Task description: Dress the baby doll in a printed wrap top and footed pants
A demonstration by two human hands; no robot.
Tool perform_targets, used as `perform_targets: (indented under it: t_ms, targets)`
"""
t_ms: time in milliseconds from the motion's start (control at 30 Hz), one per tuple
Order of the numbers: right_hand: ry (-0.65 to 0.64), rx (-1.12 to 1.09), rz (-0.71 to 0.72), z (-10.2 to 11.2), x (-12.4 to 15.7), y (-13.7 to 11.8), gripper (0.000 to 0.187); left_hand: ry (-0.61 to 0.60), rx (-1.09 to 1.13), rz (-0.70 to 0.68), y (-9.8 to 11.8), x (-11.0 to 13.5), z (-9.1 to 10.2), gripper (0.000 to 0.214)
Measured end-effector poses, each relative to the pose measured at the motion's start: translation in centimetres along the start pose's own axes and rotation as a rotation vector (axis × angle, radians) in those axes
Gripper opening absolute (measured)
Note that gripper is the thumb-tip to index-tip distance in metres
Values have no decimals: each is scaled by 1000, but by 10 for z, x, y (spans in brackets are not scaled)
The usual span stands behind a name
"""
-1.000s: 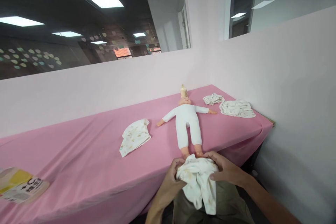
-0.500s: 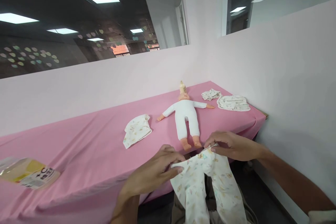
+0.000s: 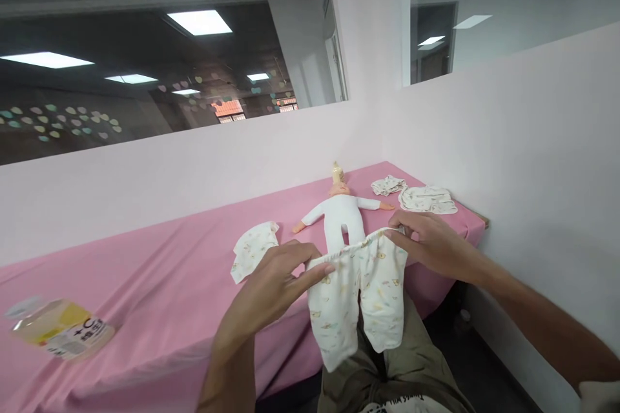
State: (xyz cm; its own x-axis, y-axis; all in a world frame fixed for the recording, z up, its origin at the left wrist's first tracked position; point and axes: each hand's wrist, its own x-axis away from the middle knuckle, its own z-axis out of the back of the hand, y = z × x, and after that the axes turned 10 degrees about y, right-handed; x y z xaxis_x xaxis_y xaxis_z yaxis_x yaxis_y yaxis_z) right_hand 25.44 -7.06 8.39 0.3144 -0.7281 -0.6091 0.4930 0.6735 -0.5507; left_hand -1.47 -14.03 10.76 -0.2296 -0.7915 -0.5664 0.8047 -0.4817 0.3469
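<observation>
Our fingers were clamped on the pants at the waistband — left hand at one end, right hand at the other — holding them between us and the doll on the pink-covered counter.

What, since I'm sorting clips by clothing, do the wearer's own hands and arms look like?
The left hand and right hand wear no gloves. The left forearm and right forearm are bare where they show; a pale sleeve edge appears near the right elbow.
</observation>
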Motion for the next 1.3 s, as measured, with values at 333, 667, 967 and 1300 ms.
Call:
perform_targets:
  t_ms: [333, 667, 967, 1300]
  targets:
    - [15, -277, -114, -40, 4, -14, 17, -31, -17, 225, 24, -17, -39, 26]
    - [97, -409, -258, -34, -25, 30, 16, -29, 330, 418, -2, -30, -24, 38]
    - [-39, -657, -341, -55, -4, -11, 35, 109, 560, 391, 0, -39, -70, 32]
    - [68, -350, -57, -64, 7, -8, 27, 307, 653, 348, 14, -22, -77, 25]
